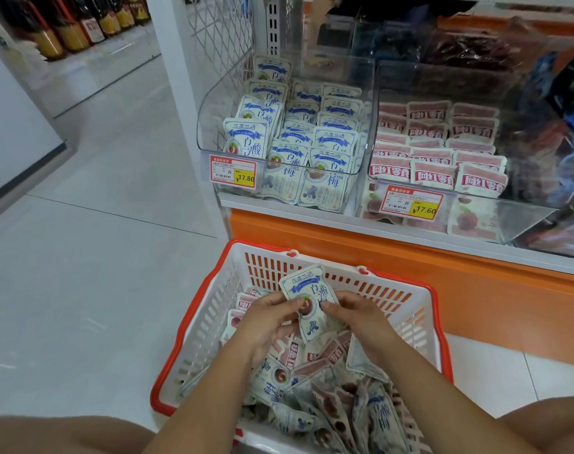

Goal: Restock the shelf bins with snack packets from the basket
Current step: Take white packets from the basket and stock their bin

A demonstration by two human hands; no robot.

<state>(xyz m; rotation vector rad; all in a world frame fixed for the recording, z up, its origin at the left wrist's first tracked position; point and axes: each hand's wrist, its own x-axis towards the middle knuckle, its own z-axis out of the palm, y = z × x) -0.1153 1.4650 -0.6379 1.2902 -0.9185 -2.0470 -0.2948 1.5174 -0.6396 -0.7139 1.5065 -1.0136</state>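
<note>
Both my hands grip one blue-and-white plum packet (307, 290) — my left hand (266, 317) curls its fingers round the left edge, my right hand (361, 317) pinches the right edge — and it stands upright between them, just above the mixed packets in the basket (210, 309); its clear bin (207, 119) lies up and ahead of my hands, packed tight to the front lip, so a careless push could topple a row; the red-packet bin (521, 208) sits just right of it — a hurried reach could land there; a loose pinch would drop the packet into the basket.
</note>
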